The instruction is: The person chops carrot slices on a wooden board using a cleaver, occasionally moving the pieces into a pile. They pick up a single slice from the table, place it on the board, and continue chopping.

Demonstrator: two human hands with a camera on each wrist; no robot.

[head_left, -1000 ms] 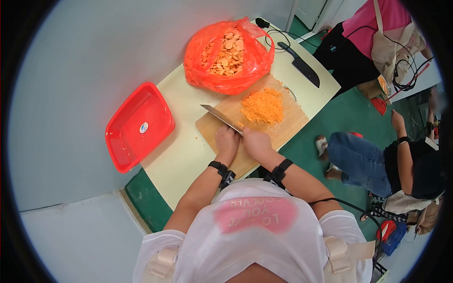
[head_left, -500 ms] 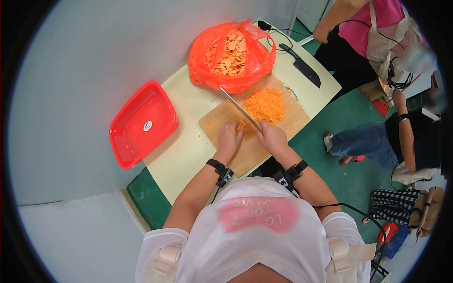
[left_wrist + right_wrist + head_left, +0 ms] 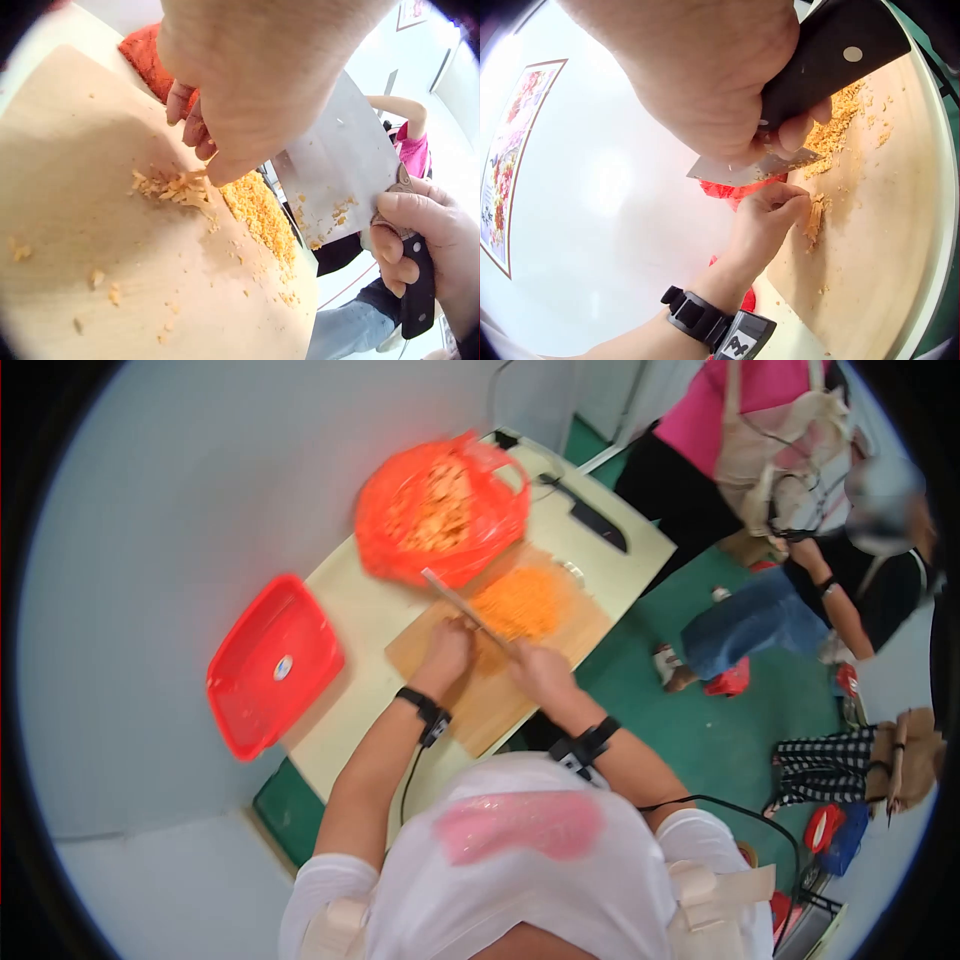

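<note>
My right hand (image 3: 545,678) grips the black handle of a cleaver (image 3: 337,172), its broad blade raised over the cutting board (image 3: 490,715) with orange bits stuck to it. My left hand (image 3: 447,650) is low at the board, fingers curled, with thumb and fingertips pinching at a small heap of carrot strips (image 3: 184,189). The strips' far end is hidden under the fingers. Beyond the blade lies a larger pile of finely chopped carrot (image 3: 520,603) on the same board.
A red plastic bag (image 3: 380,545) of carrot slices (image 3: 445,510) stands behind the board. To the left is a red basin (image 3: 270,705). A second, black knife (image 3: 597,525) lies at the table's far right. People (image 3: 700,420) stand on the right.
My right hand has swung the cleaver off the left fingers and up over the board beside the chopped pile. The left hand stays at the strips. The head view has shifted and blurred.
</note>
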